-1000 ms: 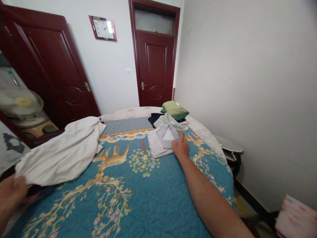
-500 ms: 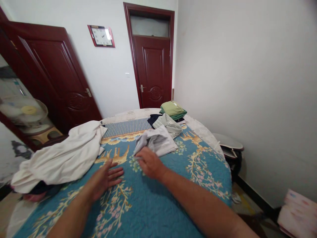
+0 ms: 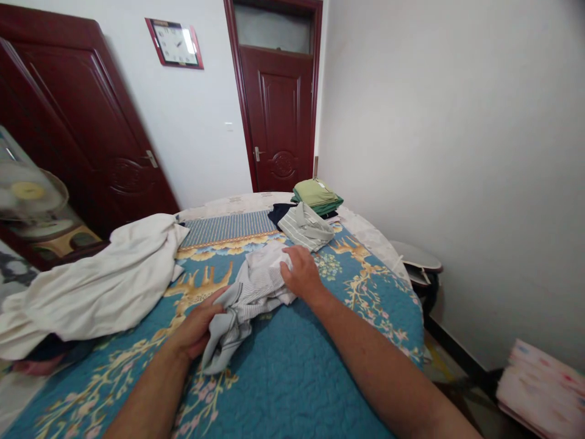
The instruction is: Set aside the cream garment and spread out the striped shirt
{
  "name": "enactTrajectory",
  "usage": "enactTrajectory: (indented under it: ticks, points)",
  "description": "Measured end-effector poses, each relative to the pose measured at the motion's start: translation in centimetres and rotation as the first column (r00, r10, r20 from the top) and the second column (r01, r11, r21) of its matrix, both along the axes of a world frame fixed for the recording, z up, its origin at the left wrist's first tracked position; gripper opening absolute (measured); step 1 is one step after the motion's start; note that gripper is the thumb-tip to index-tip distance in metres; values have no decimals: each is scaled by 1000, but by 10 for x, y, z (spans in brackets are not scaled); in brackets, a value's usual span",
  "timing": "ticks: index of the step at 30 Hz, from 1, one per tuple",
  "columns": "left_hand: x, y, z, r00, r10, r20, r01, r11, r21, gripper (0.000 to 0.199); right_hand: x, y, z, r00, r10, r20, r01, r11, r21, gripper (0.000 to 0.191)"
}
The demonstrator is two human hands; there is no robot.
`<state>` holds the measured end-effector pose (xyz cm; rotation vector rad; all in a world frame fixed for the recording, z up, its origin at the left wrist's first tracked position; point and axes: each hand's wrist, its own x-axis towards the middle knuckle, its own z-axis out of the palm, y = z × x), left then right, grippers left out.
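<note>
A crumpled grey and white striped garment lies between my hands on the teal quilted cover. My left hand is closed on its near left end, where a grey part hangs down over the cover. At its far right end, my right hand grips the pale cloth with curled fingers. Just beyond my right hand lies a folded grey striped shirt with a collar, and dark cloth shows beside it.
Folded green clothes are stacked at the far edge. A large white garment spreads over the left side, with dark and pink cloth under it. A round stool stands right of the table, and a fan at far left.
My left hand has gone from open and empty to holding the garment. My right hand has moved right along the cloth, which is now stretched out toward the lower left.
</note>
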<state>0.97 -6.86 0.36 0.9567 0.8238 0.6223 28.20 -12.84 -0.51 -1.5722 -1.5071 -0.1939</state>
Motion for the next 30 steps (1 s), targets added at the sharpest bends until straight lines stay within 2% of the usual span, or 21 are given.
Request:
enactTrajectory:
  ticks: [2,4,7,9,11,13,15,17,19,20,23,25,27,29,30]
  points:
    - [-3,3,1,999,11,-39,-11,1000,1,85,22,7,-8,996,-66,63,77,978,-192,31]
    - [-4,6,0,999,-3,-52,3,1000,0,87,29,9,-14,996,-38,83,63,947,-316,37]
    - [-3,8,-3,999,-13,-36,13,1000,-7,85,17,7,-19,986,144,86,-103,924,-367,57]
    - [-4,10,-4,999,-11,-37,10,1000,-10,84,5,6,-19,962,268,60,-221,886,-407,57]
    - [-5,11,-3,998,3,-67,-3,1000,5,82,-3,5,-17,941,335,-42,-319,842,-436,44]
    - [-6,12,-1,994,24,-104,-21,999,35,80,-4,6,-12,894,378,-239,-446,786,-428,35]
    - [-7,12,2,992,31,-119,-25,998,57,78,-1,6,-5,786,406,-467,-589,721,-365,35]
    - [-8,13,3,992,29,-119,-21,997,71,76,4,7,0,636,378,-673,-676,694,-249,38]
    - [-10,15,4,990,49,-133,-38,996,85,74,13,10,3,472,306,-827,-688,715,-128,41]
    - [-11,17,4,987,74,-142,-60,994,95,72,18,11,3,395,262,-881,-662,746,-75,43]
    - [-13,22,3,971,180,-156,-161,979,124,65,42,18,1,220,199,-955,-451,889,81,47]
    - [-13,25,2,958,240,-156,-221,967,128,60,60,22,0,159,218,-963,-285,944,166,48]
    - [-14,28,-1,950,272,-153,-257,960,115,58,75,23,-1,140,235,-962,-203,958,204,47]
    - [-15,33,-6,948,287,-139,-275,956,98,62,81,20,-1,156,221,-963,-231,956,182,45]
    - [-15,35,-8,947,294,-129,-284,955,92,65,78,18,0,162,204,-966,-295,944,150,46]
